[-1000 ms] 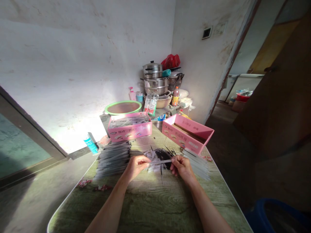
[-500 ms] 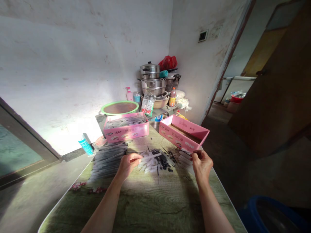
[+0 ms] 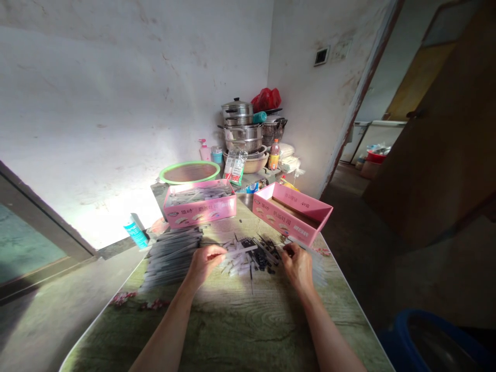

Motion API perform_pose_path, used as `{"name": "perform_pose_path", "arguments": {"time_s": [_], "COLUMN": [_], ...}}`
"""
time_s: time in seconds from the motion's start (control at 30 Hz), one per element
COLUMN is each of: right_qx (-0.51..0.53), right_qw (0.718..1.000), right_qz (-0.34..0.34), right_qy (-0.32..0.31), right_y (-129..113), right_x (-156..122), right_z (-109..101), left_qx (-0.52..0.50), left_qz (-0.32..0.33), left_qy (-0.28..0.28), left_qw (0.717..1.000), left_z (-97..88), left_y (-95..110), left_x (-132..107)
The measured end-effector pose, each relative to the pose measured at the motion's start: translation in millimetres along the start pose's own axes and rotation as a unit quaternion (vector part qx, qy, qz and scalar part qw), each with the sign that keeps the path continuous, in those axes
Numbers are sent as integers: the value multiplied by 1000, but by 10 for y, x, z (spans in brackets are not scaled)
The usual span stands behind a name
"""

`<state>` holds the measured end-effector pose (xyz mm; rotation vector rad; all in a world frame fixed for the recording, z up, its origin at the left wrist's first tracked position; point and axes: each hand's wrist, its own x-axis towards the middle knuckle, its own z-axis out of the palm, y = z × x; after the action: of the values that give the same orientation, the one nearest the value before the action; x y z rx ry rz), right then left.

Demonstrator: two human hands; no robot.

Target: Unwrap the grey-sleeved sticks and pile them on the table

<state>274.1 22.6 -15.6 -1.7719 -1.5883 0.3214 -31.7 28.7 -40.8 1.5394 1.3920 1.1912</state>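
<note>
Left hand (image 3: 202,261) pinches a pale strip (image 3: 241,251). Right hand (image 3: 298,266), half-curled, touches dark sticks (image 3: 263,256) — hold unclear — near table edge (image 3: 349,300).

The surface (image 3: 240,330) is a table top printed with pale green wood grain and small pink flowers; near its middle lies a loose scatter of black sticks (image 3: 260,257) mixed with short clear sleeves (image 3: 237,267); left of the scatter, just beside it, lies a thick stack of grey packets (image 3: 172,256), laid roughly parallel; right of the scatter lies a thinner heap of clear wrappers (image 3: 320,264); beyond the scatter to the left stands a pink box (image 3: 199,211) filled with packets; beyond it to the right stands a second pink box (image 3: 291,219), open and turned at an angle.
</note>
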Motion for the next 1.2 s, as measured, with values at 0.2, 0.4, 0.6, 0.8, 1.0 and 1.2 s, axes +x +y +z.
{"name": "perform_pose_path", "arguments": {"time_s": [0.2,0.4,0.6,0.8,1.0,1.2], "right_qx": [-163,-231,-242,-218,-235,-259], "right_qw": [982,958,954,968,968,958], "right_qz": [-6,-45,-39,-22,81,67], "right_qy": [-99,-164,-171,-124,-43,-107], "right_y": [-110,-146,-136,-116,-14,154], "right_x": [-23,-42,-48,13,149,-111], "right_z": [-25,43,124,-44,-706,-945], "left_qx": [-2,3,4,9,4,0], "left_qz": [4,1,2,2,-4,11], "left_qy": [-9,-5,-11,-8,-16,-20], "left_qw": [1000,1000,1000,1000,1000,1000], "left_z": [3,6,13,11,37,44], "left_y": [19,56,-3,4,59,60], "left_x": [-6,-12,-2,-3,-13,-4]}}
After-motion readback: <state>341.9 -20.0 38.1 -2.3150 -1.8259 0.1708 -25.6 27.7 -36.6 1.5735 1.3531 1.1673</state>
